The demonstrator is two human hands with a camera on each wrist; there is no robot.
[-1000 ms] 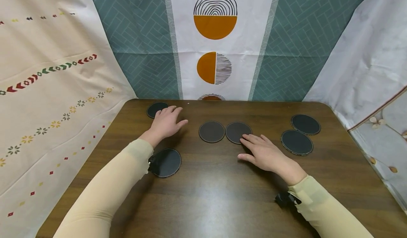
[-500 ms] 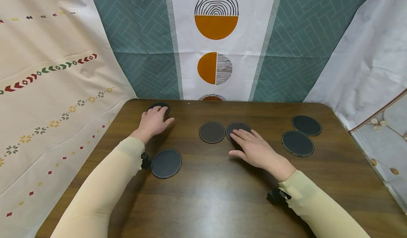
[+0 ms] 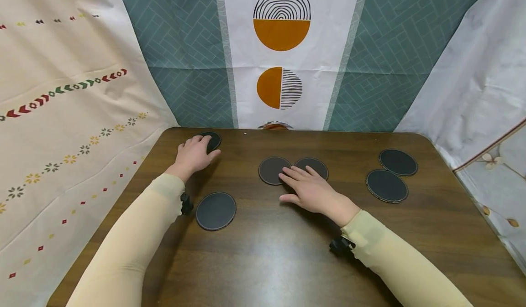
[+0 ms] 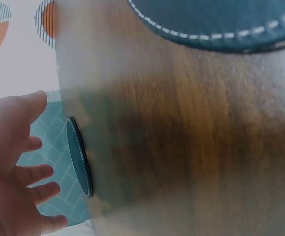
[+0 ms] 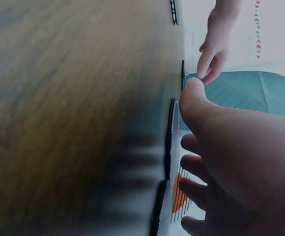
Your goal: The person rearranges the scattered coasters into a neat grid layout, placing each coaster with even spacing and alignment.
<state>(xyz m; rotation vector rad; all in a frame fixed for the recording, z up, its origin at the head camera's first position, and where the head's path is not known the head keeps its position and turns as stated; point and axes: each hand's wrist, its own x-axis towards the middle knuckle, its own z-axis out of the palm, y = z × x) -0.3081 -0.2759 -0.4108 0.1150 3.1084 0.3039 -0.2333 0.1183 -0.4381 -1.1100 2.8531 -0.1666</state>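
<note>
My left hand (image 3: 194,155) hovers over the table's far left corner, its relaxed fingers overlapping a dark round coaster (image 3: 213,141) there. In the left wrist view a gap shows between the fingers and that stitched coaster (image 4: 79,157). Fingers spread and palm down, my right hand (image 3: 310,190) hangs over two coasters side by side in the middle. The left one (image 3: 272,170) and the right one (image 3: 317,166) are partly covered by its fingers. Seen from the right wrist, the hand (image 5: 250,152) stands above their thin edges. Neither hand holds anything.
Another coaster (image 3: 216,211) lies nearer, right of my left wrist. At the right, two coasters lie edge to edge, one behind (image 3: 397,162) and one in front (image 3: 386,186). Patterned cloths (image 3: 181,60) hang around the brown wooden table (image 3: 255,261).
My right hand has moved left across the middle pair, from the right coaster to between both. My left hand has drifted left at the far corner. The coasters stay in place.
</note>
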